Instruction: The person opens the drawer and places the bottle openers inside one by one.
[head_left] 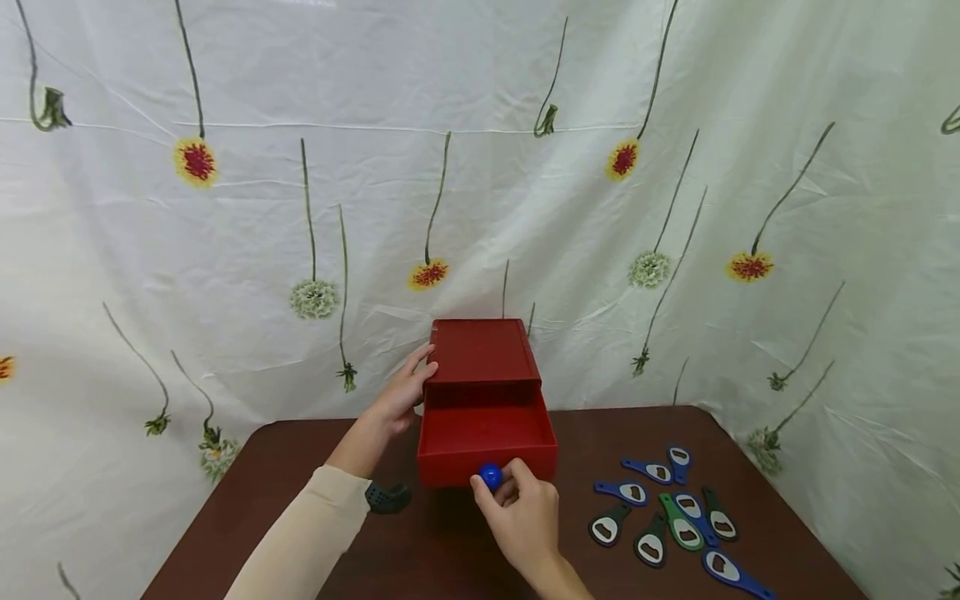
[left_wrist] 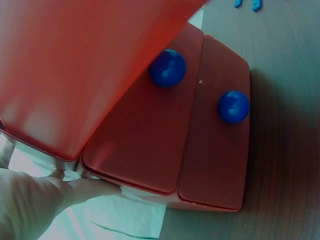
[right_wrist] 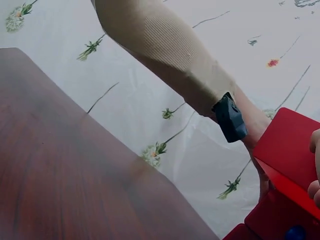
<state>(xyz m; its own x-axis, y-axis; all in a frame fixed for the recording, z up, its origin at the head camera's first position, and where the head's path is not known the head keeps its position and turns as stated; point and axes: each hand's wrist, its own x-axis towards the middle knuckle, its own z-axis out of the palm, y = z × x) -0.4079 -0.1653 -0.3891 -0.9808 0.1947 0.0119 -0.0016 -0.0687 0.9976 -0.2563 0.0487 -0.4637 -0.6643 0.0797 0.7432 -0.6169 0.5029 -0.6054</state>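
A small red chest of drawers (head_left: 483, 350) stands at the back of the table, its top drawer (head_left: 487, 458) pulled out and the inside showing bare. My left hand (head_left: 399, 398) rests against the chest's left side with fingers extended; the left wrist view shows its thumb (left_wrist: 92, 189) along that side. Thumb and curled forefinger of my right hand (head_left: 525, 512) pinch the drawer's round blue knob (head_left: 491, 476). Below, in the left wrist view, the middle drawer (left_wrist: 140, 135) and bottom drawer (left_wrist: 215, 155) are closed, each with a blue knob.
Several bottle openers (head_left: 682, 529) in blue, green and black lie spread over the right side of the brown table (head_left: 390, 558). A pale cloth (head_left: 480, 200) with printed flowers hangs behind. A dark wrist device (head_left: 387, 498) sits at the left sleeve cuff.
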